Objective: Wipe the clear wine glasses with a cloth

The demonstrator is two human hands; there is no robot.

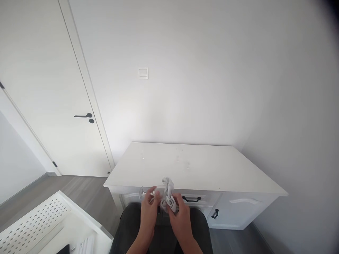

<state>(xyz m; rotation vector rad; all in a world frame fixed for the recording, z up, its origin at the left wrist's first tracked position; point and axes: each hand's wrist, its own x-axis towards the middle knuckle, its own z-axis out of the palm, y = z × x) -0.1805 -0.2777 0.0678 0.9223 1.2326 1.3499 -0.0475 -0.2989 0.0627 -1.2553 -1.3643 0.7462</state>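
In front of the cabinet, above my lap, my left hand (149, 206) is closed around a clear stemmed glass. The glass (141, 192) lies sideways, its round foot out to the left; fingers and cloth hide much of the rest. A crumpled light grey cloth (168, 197) is bunched at its right end. My right hand (181, 215) pinches this cloth from the right, with the fingertips partly hidden in the folds. Both hands are close together, just short of the cabinet's front edge.
A white cabinet (206, 165) with black handles stands against the wall, small shiny marks on its top. At the lower left is a white open-topped unit (102, 231) with a perforated side. A closed door (53, 88) and a light switch (143, 73) are beyond.
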